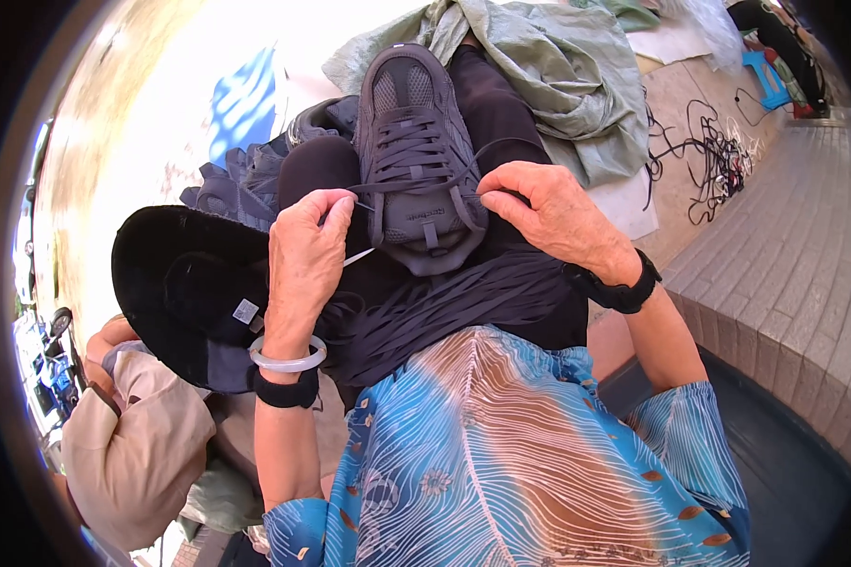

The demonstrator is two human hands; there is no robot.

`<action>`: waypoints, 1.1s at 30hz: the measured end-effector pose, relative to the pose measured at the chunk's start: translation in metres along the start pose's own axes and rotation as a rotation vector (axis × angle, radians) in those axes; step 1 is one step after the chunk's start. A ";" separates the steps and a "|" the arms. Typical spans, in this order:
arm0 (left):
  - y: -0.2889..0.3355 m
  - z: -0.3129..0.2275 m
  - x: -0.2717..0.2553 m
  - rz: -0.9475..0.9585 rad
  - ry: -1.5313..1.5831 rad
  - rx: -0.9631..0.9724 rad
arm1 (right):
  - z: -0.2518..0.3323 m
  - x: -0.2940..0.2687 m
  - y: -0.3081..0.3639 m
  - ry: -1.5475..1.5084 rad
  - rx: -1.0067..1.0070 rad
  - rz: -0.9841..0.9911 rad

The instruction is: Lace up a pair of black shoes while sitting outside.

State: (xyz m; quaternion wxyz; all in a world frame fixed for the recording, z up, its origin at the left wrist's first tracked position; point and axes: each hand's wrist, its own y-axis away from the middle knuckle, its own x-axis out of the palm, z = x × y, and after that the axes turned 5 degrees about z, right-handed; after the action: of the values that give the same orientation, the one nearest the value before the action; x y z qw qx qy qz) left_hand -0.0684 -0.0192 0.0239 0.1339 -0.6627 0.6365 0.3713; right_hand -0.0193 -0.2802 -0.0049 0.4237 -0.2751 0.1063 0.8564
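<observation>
A dark grey sneaker [424, 180] rests on my lap, its toe pointing away from me. Its shoelace [412, 151] crosses the tongue in several rows. To the left of the tongue, my left hand [304, 248] is closed, pinching one end of the lace. A thin white pointed stick [358, 256] shows beside that hand; how it is held is hidden. On the other side, my right hand [550, 210] pinches the lace near the shoe's collar. Below the heel, a thick bundle of loose dark laces [444, 307] lies across my lap.
More dark sneakers [241, 184] are piled at the left, beyond a person's black hat [194, 283]. Grey-green cloth [567, 85] drapes at the far side. Tangled cords [704, 156] lie on the ground at right, near a curved slatted bench [785, 255].
</observation>
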 end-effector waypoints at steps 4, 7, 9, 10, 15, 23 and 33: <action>-0.002 0.002 0.001 0.016 -0.012 0.053 | -0.001 0.000 -0.001 0.078 -0.021 -0.008; 0.000 -0.001 -0.002 0.136 0.247 -0.155 | 0.003 0.000 -0.005 0.037 -0.001 -0.059; -0.002 0.007 0.001 0.103 0.288 -0.126 | 0.006 0.002 -0.009 0.038 0.015 -0.072; -0.004 0.009 0.003 0.071 0.329 -0.095 | 0.006 0.002 -0.010 0.040 0.031 -0.086; -0.012 0.008 0.006 0.101 0.368 -0.110 | 0.002 0.005 -0.014 -0.016 0.022 -0.081; -0.015 0.011 0.009 0.099 0.471 -0.097 | 0.003 0.002 -0.018 0.015 0.005 -0.021; -0.012 0.009 0.009 0.115 0.406 -0.103 | 0.012 0.003 -0.023 0.156 0.016 -0.018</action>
State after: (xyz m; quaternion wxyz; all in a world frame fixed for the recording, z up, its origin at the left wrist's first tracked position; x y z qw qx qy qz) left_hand -0.0610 -0.0178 0.0084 -0.0526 -0.6925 0.6673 0.2691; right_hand -0.0075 -0.2591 0.0039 0.4240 -0.3383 0.1434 0.8277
